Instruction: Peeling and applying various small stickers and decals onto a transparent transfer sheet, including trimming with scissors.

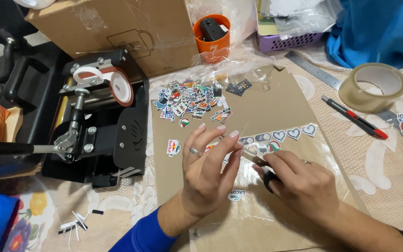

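The left hand [208, 170], a ring on one finger, is raised above the brown cardboard sheet [285, 98] with its fingers spread and slightly curled; thumb and fingertips come close together near a clear strip of tape or film [253, 151], though whether they actually pinch it cannot be told. The right hand [299, 184] is curled shut around a dark-handled tool [269, 179], probably a small knife or scissors, whose tip points up and left toward the left fingertips. The two hands are almost touching, the right a little lower and nearer the wearer.

The strip runs up and to the right from between the hands, its long axis slanting toward a row of heart and oval stickers [285, 135] just beyond the right hand. A loose pile of cut stickers [190, 102] lies further up the cardboard, nearer the left hand, and one single sticker [173, 147] sits just left of it.

Further out on the surface are a black mug heat press [99, 116] at left, a red-and-black utility knife [355, 116], a metal ruler [313, 70] and a roll of clear packing tape [373, 86] at right.
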